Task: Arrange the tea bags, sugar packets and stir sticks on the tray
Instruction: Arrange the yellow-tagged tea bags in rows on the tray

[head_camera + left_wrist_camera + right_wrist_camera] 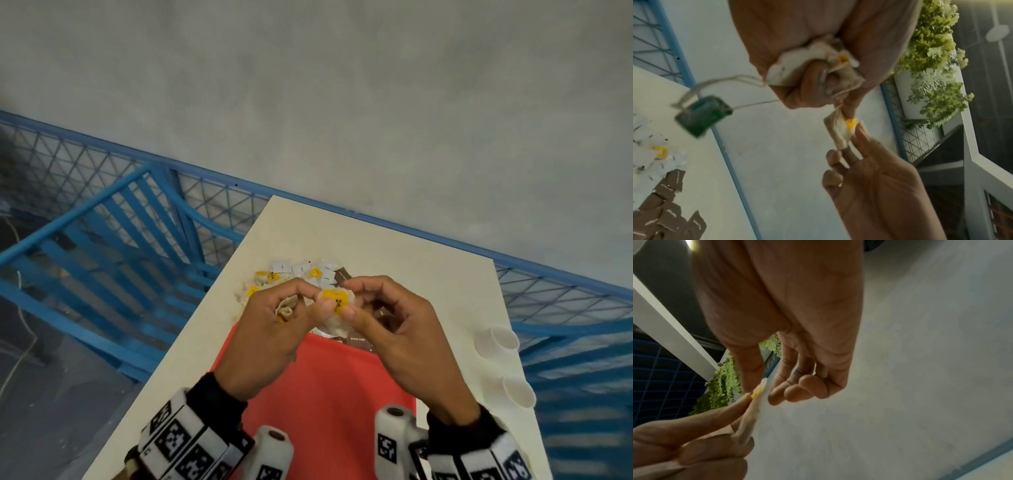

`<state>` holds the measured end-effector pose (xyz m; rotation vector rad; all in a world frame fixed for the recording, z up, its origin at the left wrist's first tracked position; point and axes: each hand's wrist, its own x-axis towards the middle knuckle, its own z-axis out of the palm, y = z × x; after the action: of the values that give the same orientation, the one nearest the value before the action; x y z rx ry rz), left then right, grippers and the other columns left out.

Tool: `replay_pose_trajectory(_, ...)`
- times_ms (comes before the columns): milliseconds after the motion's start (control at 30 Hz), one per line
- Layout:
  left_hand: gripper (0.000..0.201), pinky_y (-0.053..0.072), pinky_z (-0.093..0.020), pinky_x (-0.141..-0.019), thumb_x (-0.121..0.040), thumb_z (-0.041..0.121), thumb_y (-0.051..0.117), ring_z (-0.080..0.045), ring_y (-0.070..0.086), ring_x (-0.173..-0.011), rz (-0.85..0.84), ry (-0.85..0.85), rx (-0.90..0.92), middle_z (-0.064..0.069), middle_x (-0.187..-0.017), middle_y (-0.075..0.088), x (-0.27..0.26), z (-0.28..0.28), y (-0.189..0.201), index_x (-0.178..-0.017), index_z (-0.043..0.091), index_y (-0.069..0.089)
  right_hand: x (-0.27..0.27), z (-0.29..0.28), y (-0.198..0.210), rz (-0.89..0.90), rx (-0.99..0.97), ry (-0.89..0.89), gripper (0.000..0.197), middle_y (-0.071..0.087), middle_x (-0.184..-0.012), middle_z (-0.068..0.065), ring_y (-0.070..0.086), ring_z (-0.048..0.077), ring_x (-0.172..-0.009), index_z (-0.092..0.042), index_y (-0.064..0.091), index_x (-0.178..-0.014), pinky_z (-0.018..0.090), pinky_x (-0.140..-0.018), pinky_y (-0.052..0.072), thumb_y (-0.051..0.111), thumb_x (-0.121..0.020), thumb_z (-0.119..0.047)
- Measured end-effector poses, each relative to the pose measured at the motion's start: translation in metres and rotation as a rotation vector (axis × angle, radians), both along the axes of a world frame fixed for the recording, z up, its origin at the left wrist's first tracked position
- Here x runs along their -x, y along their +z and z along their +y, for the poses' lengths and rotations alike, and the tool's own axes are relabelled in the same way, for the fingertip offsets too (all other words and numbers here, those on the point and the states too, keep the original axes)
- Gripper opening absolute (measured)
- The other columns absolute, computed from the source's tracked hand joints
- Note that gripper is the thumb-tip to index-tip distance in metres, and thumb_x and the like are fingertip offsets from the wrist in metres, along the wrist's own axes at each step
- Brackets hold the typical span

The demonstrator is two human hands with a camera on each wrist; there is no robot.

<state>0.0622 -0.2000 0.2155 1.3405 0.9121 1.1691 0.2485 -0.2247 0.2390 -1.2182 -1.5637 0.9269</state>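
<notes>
Both hands are raised above the red tray (pixel 325 394). Between them is a tea bag (pixel 334 301) with a yellow tag. My left hand (pixel 317 294) pinches its left side, and my right hand (pixel 349 299) pinches its right side with thumb and forefinger. The left hand's other fingers curl round a crumpled bundle of tea bags (pixel 807 65). A green tag (pixel 702 115) dangles from that bundle on a string. In the right wrist view the tea bag (pixel 758 395) shows edge-on between the right hand (pixel 761 391) and the left hand (pixel 694 443). No stir sticks show.
A pile of tea bags and white packets (pixel 298 270) lies on the cream table beyond the tray, with brown packets (pixel 342 275) beside it. Two white paper cups (pixel 496 341) (pixel 519 390) lie near the table's right edge. Blue railings surround the table.
</notes>
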Motion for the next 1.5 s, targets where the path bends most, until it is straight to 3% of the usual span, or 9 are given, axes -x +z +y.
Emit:
replay_pose_trajectory(167, 0.025, 0.026, -0.017, -0.04, -0.086, 0.032, 0.077, -0.01, 0.026, -0.035, -0.067, 0.041, 0.083, 0.005, -0.044, 0.039, 0.015, 0.003, 0.004, -0.079, 0.01, 0.068, 0.003, -0.007, -0.015, -0.098, 0.003, 0.037, 0.025, 0.069, -0.088, -0.005, 0.059, 0.025, -0.072, -0.033, 0.074, -0.082, 0.046, -0.065, 0.049, 0.069, -0.081, -0.057)
replay_pose_trajectory(400, 0.02, 0.027, -0.017, -0.039, -0.081, 0.031, 0.072, -0.01, 0.029, -0.035, 0.004, -0.01, 0.109, 0.002, -0.046, 0.038, 0.03, 0.001, 0.012, -0.083, 0.011, 0.07, 0.029, 0.003, -0.008, 0.019, -0.059, -0.053, 0.011, 0.069, -0.08, -0.007, 0.058, 0.008, -0.066, -0.022, 0.077, -0.088, 0.027, -0.059, 0.046, 0.075, -0.082, -0.031)
replay_pose_trajectory(567, 0.019, 0.028, -0.016, -0.038, -0.083, 0.026, 0.071, -0.008, 0.03, -0.036, 0.014, 0.014, 0.142, 0.005, -0.047, 0.038, 0.044, -0.001, 0.004, -0.082, 0.008, 0.067, 0.047, 0.007, -0.016, 0.152, 0.026, -0.073, 0.014, 0.072, -0.082, 0.006, 0.059, 0.027, -0.069, -0.021, 0.076, -0.087, 0.041, -0.06, 0.047, 0.074, -0.082, -0.034)
replay_pose_trajectory(733, 0.025, 0.026, -0.018, -0.039, -0.085, 0.023, 0.07, -0.016, 0.028, -0.039, -0.058, 0.081, 0.134, -0.005, -0.051, 0.036, 0.064, 0.005, -0.006, -0.085, -0.001, 0.064, 0.058, 0.006, -0.025, 0.06, 0.028, 0.011, 0.024, 0.073, -0.09, -0.003, 0.067, 0.014, -0.082, -0.026, 0.076, -0.08, 0.041, -0.068, 0.049, 0.069, -0.081, -0.049)
replay_pose_trajectory(967, 0.023, 0.027, -0.023, -0.045, -0.089, 0.031, 0.074, -0.033, 0.027, -0.042, -0.058, -0.016, 0.168, -0.031, -0.06, 0.041, 0.083, 0.014, -0.014, -0.087, 0.008, 0.068, 0.078, 0.013, -0.029, 0.077, 0.018, -0.011, 0.03, 0.072, -0.095, 0.001, 0.067, 0.022, -0.093, -0.021, 0.075, -0.083, 0.049, -0.077, 0.054, 0.067, -0.083, -0.05)
replay_pose_trajectory(1200, 0.015, 0.026, -0.016, -0.04, -0.087, 0.025, 0.071, -0.014, 0.027, -0.039, 0.036, -0.012, 0.193, -0.006, -0.05, 0.036, 0.094, 0.013, -0.026, -0.081, 0.012, 0.069, 0.092, 0.019, -0.04, 0.036, 0.087, 0.017, 0.025, 0.071, -0.087, 0.005, 0.065, 0.025, -0.078, -0.019, 0.076, -0.09, 0.048, -0.068, 0.052, 0.074, -0.082, -0.043)
replay_pose_trajectory(1333, 0.015, 0.032, -0.017, -0.042, -0.088, 0.03, 0.07, -0.01, 0.033, -0.044, 0.123, 0.083, 0.293, 0.002, -0.052, 0.041, 0.111, 0.002, -0.046, -0.087, 0.015, 0.072, 0.092, 0.025, -0.097, 0.031, 0.288, -0.024, 0.015, 0.058, -0.059, -0.004, 0.05, 0.01, -0.058, -0.015, 0.071, -0.071, 0.023, -0.058, 0.042, 0.076, -0.085, -0.02)
replay_pose_trajectory(1433, 0.017, 0.03, -0.018, -0.046, -0.091, 0.031, 0.067, -0.002, 0.035, -0.039, 0.214, 0.158, 0.416, 0.012, -0.046, 0.043, 0.131, -0.01, -0.064, -0.082, 0.018, 0.072, 0.092, 0.03, -0.179, -0.131, 0.488, -0.161, 0.034, 0.043, -0.056, -0.003, 0.041, 0.008, -0.055, -0.001, 0.057, -0.063, 0.027, -0.056, 0.036, 0.076, -0.084, -0.019)
replay_pose_trajectory(1500, 0.018, 0.031, -0.017, -0.043, -0.093, 0.029, 0.065, -0.001, 0.041, -0.036, 0.269, 0.162, 0.488, 0.013, -0.043, 0.048, 0.144, -0.017, -0.073, -0.082, 0.016, 0.072, 0.098, 0.033, -0.224, -0.153, 0.611, -0.215, 0.036, 0.045, -0.054, -0.005, 0.04, 0.007, -0.054, -0.011, 0.054, -0.055, 0.029, -0.058, 0.035, 0.075, -0.083, -0.016)
